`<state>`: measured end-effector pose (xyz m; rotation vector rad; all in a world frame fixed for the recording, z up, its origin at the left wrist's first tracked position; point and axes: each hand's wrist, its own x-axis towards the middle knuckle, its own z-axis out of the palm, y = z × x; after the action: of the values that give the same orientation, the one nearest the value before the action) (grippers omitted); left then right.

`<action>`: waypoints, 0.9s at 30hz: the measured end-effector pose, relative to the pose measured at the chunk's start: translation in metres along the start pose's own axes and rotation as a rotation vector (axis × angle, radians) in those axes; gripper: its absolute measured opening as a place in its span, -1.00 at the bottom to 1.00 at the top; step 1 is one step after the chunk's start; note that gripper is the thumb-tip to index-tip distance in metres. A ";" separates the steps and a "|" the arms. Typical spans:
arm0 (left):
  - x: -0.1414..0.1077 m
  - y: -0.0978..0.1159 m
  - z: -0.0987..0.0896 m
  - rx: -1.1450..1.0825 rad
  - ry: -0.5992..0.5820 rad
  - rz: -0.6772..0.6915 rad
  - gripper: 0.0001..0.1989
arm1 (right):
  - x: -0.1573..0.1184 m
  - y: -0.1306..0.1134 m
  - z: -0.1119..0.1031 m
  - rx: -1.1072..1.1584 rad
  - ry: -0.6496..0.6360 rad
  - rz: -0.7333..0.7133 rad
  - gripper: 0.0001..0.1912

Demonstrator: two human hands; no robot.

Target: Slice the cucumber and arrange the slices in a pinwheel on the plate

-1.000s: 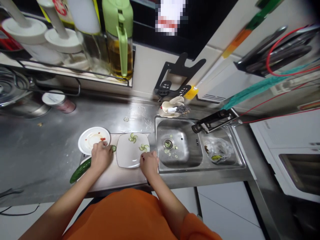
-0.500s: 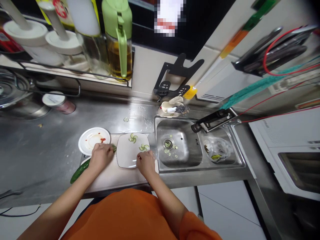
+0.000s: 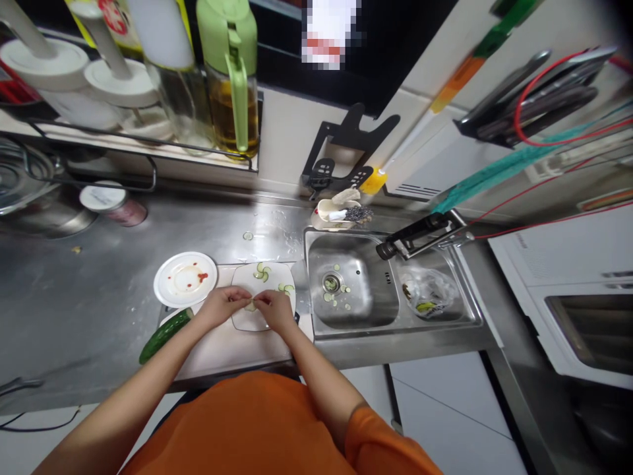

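Over the square white plate (image 3: 242, 321), my left hand (image 3: 225, 307) and my right hand (image 3: 275, 309) meet fingertip to fingertip. Both pinch a small pale cucumber slice (image 3: 251, 305), mostly hidden by the fingers. Curved cucumber slices in a pinwheel (image 3: 262, 271) lie at the plate's far side. A second group of slices (image 3: 285, 288) is at its right, partly behind my right hand. The cut cucumber (image 3: 165, 335) rests left of my left wrist. Under the plate is a pale cutting board (image 3: 222, 349). A knife blade (image 3: 301, 276) shows along the plate's right side.
A round plate with red sauce stains (image 3: 171, 282) stands to the left. At right is the steel sink (image 3: 370, 290), with cucumber bits around its drain and a plastic bag (image 3: 435, 290) beyond. A pink-and-white tub (image 3: 119, 203) and a green-topped oil bottle (image 3: 232, 99) are behind.
My left hand has moved right from beside the plate, and my right hand has moved left from its right edge. They now meet over the plate, uncovering the cucumber's cut end.
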<state>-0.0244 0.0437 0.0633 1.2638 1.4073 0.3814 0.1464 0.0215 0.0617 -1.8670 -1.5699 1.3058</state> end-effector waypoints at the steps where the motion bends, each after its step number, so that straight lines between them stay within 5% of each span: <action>1: 0.001 0.000 0.002 -0.041 0.015 -0.023 -0.64 | 0.000 0.002 -0.001 0.033 0.012 0.014 -0.86; 5: 0.002 0.001 0.009 -0.233 0.033 -0.203 -0.56 | -0.003 0.010 -0.004 0.140 0.071 -0.032 -0.89; 9: 0.002 0.006 0.019 -0.461 -0.081 -0.395 -0.49 | -0.008 0.014 -0.008 0.147 0.085 -0.079 -0.88; 14: 0.008 0.004 0.028 -0.524 -0.092 -0.401 -0.54 | -0.012 0.022 -0.008 0.131 0.074 -0.043 -0.88; 18: 0.013 -0.003 0.034 -0.342 -0.070 -0.306 -0.57 | -0.016 0.030 -0.005 0.109 0.092 0.061 -0.88; 27: 0.010 0.000 0.046 0.432 -0.035 -0.002 -0.81 | -0.027 0.029 0.002 -0.242 0.116 0.243 -0.84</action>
<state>0.0171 0.0327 0.0445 1.6068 1.5090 0.0498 0.1629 -0.0125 0.0495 -2.2990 -1.5358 1.1175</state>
